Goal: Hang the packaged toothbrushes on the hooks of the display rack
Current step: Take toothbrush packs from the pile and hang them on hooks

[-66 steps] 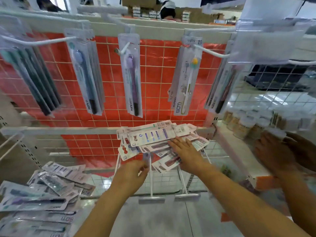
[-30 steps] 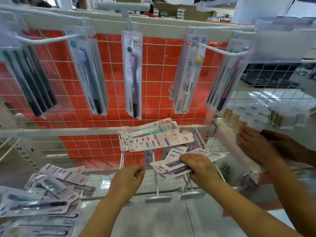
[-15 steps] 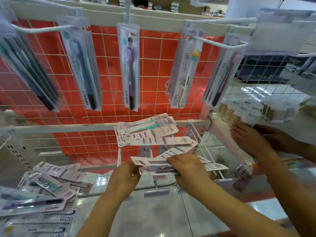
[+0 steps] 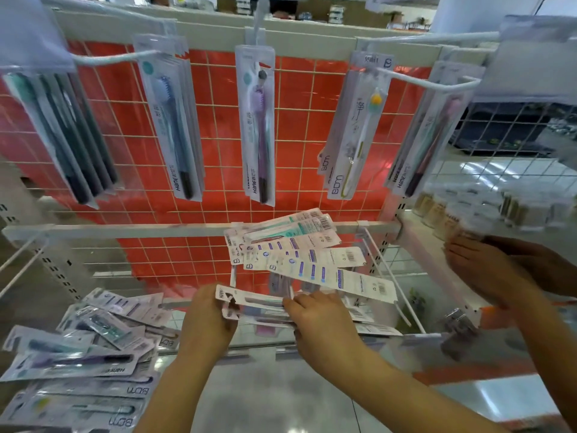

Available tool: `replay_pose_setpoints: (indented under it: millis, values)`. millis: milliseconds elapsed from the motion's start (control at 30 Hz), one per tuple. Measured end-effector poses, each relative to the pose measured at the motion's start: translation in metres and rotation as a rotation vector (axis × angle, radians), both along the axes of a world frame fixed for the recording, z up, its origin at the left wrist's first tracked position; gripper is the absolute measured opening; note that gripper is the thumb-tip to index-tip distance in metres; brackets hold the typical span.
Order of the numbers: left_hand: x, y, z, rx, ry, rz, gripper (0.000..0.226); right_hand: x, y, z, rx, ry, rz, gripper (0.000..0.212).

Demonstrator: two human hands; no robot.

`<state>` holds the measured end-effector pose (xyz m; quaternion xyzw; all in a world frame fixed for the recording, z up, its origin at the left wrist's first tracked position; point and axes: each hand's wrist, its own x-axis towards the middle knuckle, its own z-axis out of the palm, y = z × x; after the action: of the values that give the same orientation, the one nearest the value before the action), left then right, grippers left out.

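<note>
Between both hands (image 4: 206, 320), toothbrush pack (image 4: 249, 303)

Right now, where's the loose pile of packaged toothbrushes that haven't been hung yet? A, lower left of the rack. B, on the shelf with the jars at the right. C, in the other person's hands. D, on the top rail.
A: the loose pile of packaged toothbrushes lies at the lower left, while the left hand and right hand hold a few packs at the lower hooks.

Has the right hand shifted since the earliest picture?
Yes. The right hand has drawn back and down from the white crossbar, towards the hook ends.
</note>
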<state>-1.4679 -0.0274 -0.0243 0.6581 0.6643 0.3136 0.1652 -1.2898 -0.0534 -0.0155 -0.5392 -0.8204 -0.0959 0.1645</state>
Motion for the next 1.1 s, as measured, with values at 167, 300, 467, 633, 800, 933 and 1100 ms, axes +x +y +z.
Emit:
replay_pose_setpoints:
  millis: [167, 300, 467, 633, 800, 933, 1100]
  values:
    - [-0.004, -0.007, 0.001, -0.028, -0.098, 0.074, 0.017, -0.01, -0.004, 0.007, -0.068, 0.019, 0.044, 0.063]
    - [0.002, -0.01, 0.017, -0.038, -0.177, 0.058, 0.016, -0.013, -0.005, 0.01, -0.091, 0.029, 0.039, 0.062]
    - [-0.002, -0.009, 0.013, -0.07, -0.215, 0.01, 0.032, -0.011, -0.006, 0.018, -0.112, 0.058, 0.034, 0.058]
    - [0.003, -0.01, 0.005, -0.028, -0.157, -0.005, 0.014, -0.001, -0.004, 0.042, -0.182, 0.237, 0.008, 0.023]
    - [0.015, -0.014, 0.019, -0.123, -0.607, -0.166, 0.027, 0.01, 0.001, 0.053, -0.355, 0.609, -0.008, 0.014]
    - [0.027, -0.017, 0.023, -0.254, -0.894, -0.299, 0.034, 0.019, 0.003, 0.075, -0.451, 0.908, -0.008, 0.015]
    - [0.042, -0.016, 0.032, -0.308, -0.908, -0.38, 0.056, 0.023, 0.004, 0.089, -0.457, 1.07, 0.061, 0.032]
